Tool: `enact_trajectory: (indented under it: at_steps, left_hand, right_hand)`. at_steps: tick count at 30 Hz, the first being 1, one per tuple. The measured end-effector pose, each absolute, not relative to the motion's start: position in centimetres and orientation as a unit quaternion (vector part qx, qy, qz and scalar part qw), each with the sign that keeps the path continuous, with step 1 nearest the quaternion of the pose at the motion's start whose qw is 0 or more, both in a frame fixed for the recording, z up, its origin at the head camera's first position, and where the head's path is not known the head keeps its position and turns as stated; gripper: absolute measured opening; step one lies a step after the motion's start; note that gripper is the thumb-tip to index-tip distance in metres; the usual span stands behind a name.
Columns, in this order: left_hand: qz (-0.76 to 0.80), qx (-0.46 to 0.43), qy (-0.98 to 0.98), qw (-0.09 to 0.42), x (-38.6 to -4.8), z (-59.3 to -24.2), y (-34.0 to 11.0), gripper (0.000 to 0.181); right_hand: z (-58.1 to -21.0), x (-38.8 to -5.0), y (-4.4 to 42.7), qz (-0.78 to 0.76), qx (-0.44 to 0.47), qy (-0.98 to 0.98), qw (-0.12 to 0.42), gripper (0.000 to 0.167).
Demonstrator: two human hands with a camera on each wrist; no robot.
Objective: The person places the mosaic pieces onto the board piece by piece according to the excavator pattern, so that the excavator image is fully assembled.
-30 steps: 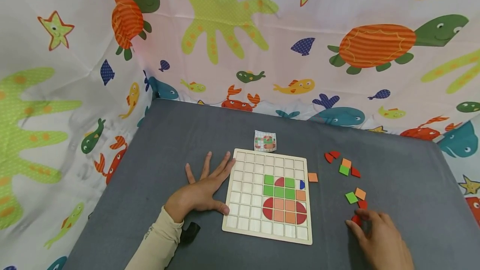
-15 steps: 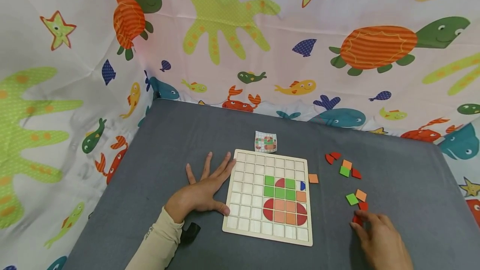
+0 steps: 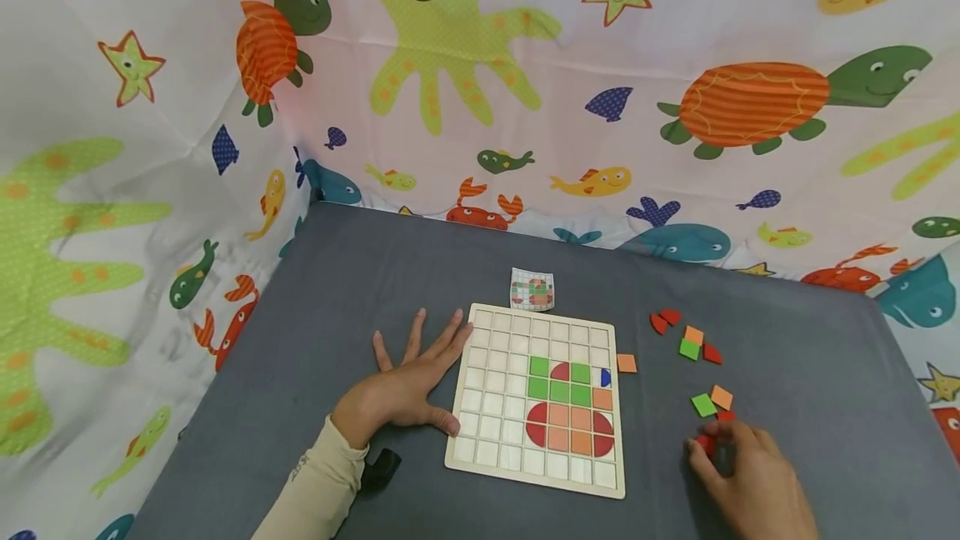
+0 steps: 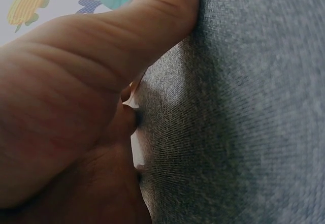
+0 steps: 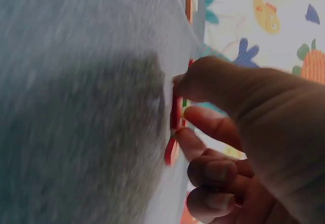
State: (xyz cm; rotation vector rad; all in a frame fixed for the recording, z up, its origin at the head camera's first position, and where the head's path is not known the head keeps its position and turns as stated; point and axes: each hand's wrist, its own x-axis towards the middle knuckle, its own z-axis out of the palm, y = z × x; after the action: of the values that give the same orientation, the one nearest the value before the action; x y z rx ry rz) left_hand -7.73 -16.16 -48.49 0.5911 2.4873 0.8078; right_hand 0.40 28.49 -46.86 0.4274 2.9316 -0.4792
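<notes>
Fingers spread, my left hand [image 3: 401, 394] rests at the left edge of a wooden grid board [image 3: 491, 465]; its thumb and a fingertip touch the rim. Green squares [image 3: 559, 392], orange squares [image 3: 558, 438], rounded red pieces [image 3: 536, 424] and a blue piece [image 3: 605, 377] lie in the board's right-hand cells. Right of the board, my right hand [image 3: 757, 482] pinches a red tile [image 3: 705, 444] between thumb and forefinger, low over the cloth. The right wrist view has that red tile [image 5: 175, 113] between the fingertips, with another red piece [image 5: 170, 151] beside it.
A small printed pattern card [image 3: 532, 290] lies behind the board. One orange tile [image 3: 626, 363] sits against its right rim. Loose green [image 3: 703, 405], orange [image 3: 722, 397] and red tiles [image 3: 711, 353] are scattered farther right on the grey cloth. A patterned curtain [image 3: 450, 148] stands behind.
My right hand has shifted slightly left with the red tile, after a small move right. The left hand stays at the board. The head view has tilted up a little.
</notes>
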Motion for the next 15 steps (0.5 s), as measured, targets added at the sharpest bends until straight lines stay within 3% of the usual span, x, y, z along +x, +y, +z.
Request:
enact_trajectory:
  at_steps: [15]
  left_hand:
    - [0.282, 0.2, 0.906, 0.245, -7.5, -47.4, -15.7, 0.136]
  right_hand:
    - [-43.5, -2.2, 20.2, -0.178, -0.034, 0.982, -0.057, 0.033]
